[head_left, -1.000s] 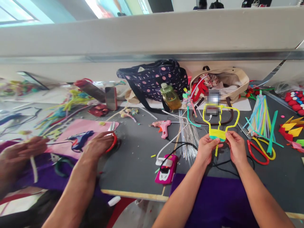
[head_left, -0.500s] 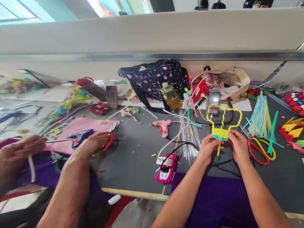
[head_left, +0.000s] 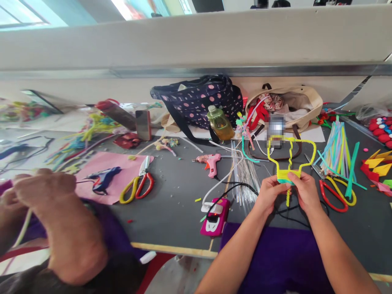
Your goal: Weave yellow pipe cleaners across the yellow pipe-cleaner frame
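Between my two hands is a yellow pipe-cleaner frame (head_left: 288,175), with a wide open loop at the top, a twisted stem down its middle and a teal strip along its lower band. My left hand (head_left: 271,192) pinches the band's lower left side at the teal strip. With thumb and fingers, my right hand (head_left: 306,188) grips its lower right side. A short yellow tail hangs below, between the hands. Right of my right hand lie scissors (head_left: 333,196) with red and yellow handles. Thin metal wires (head_left: 244,175) are spread left of my left hand.
A pink glue gun (head_left: 211,162) and a magenta power strip (head_left: 215,218) with cables lie to the left. Pipe cleaners (head_left: 337,149) are heaped at right. At left, a co-worker's hands (head_left: 36,188) are near another pair of scissors (head_left: 139,183). Bags and a bottle (head_left: 220,124) stand behind.
The yellow frame has shifted slightly right, and my right thumb now lies across its band. The co-worker's hand has left the scissors on the table and moved left.
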Demonstrator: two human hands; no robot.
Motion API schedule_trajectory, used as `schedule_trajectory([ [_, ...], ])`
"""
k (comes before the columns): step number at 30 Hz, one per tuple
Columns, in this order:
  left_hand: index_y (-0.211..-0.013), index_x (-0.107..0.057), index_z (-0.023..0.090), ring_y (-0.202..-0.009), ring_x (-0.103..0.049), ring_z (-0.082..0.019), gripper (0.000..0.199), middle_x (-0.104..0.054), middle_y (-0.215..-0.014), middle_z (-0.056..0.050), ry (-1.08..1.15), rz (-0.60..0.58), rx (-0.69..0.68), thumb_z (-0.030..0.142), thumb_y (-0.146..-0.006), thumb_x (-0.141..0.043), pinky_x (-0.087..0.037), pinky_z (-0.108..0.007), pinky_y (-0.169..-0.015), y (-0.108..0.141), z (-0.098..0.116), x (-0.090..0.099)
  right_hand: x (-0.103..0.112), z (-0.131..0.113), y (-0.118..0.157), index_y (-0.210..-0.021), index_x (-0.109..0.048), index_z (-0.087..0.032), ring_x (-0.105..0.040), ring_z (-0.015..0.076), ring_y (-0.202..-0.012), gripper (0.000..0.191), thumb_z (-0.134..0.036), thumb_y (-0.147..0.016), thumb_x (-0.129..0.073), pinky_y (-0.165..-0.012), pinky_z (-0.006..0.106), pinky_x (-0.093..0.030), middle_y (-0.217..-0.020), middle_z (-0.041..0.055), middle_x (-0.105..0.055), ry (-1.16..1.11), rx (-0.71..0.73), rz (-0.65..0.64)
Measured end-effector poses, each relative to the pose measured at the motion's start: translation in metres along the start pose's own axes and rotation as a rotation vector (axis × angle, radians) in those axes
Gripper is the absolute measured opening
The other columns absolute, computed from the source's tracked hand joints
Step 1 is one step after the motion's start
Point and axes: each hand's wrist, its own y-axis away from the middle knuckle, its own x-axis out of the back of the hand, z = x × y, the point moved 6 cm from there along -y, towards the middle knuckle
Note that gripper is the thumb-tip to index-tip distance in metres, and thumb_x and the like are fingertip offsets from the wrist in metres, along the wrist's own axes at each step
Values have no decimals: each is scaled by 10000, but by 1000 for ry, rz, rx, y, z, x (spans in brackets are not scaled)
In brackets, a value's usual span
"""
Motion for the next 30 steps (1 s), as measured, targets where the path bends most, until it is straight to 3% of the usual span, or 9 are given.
schedule_trajectory([
  [3,-807,-741,130,-585,-561,-119,327,-672,-698,-35,-20,-1,13,279,-538,-853,-515,-274,-608,0,2,1,1,-1,0,-761,-737,-188,-643,194,-685,281,-431,-631,-790,-710,361,-525,-740,38,-722,24,36,22],
  [8,-852,-748,131,-654,-594,-144,344,-706,-800,-76,-74,48,-39,415,-659,-772,-511,-255,-588,-1,11,6,-6,0,0,-811,-738,-199,-633,192,-736,284,-452,-683,-756,-737,333,-497,-774,32,-720,16,-4,-93],
  [14,-856,-743,131,-638,-612,-148,381,-721,-812,-80,-91,115,-91,462,-669,-755,-489,-247,-573,-2,15,12,-5,-6,0,-666,-634,-196,-529,139,-591,348,-532,-709,-716,-571,254,-416,-623,-20,-617,43,9,-87],
  [18,-842,-741,132,-633,-615,-150,390,-721,-791,-78,-82,140,-89,487,-680,-741,-475,-237,-556,-3,16,15,-4,-6,0,-596,-563,-196,-463,121,-574,395,-548,-697,-710,-541,232,-357,-580,-35,-554,117,16,-79],
  [26,-822,-751,128,-683,-623,-158,311,-725,-793,-81,-122,148,-149,413,-700,-736,-486,-233,-601,0,19,14,-5,-9,1,-632,-594,-193,-483,125,-608,321,-478,-703,-723,-604,249,-407,-617,-32,-566,69,49,-62],
  [30,-836,-747,132,-695,-626,-165,320,-724,-802,-81,-110,137,-113,425,-710,-722,-495,-237,-596,0,18,13,-6,-11,2,-654,-595,-196,-463,120,-605,302,-467,-728,-707,-600,240,-400,-619,-38,-545,96,81,-77],
])
